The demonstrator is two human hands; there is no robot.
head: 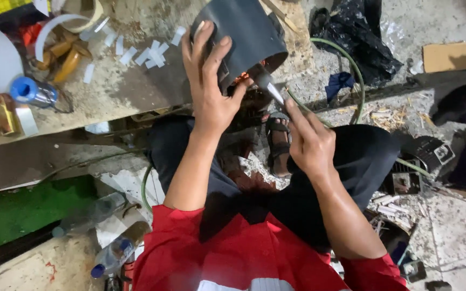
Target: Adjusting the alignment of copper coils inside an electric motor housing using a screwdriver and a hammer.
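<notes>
Your left hand grips the dark curved sheet at its lower edge, held above the bench. Your right hand is closed on a blade, tip at the sheet's edge; looks like trimming. White strips lie left of the sheet, green hose right, sandal below.

both forearms reach forward, left hand clasped with fingers spread, right hand pinched shut.

Bright, even overhead light, soft shadows under the legs, slight wide-angle edge distortion.
</notes>
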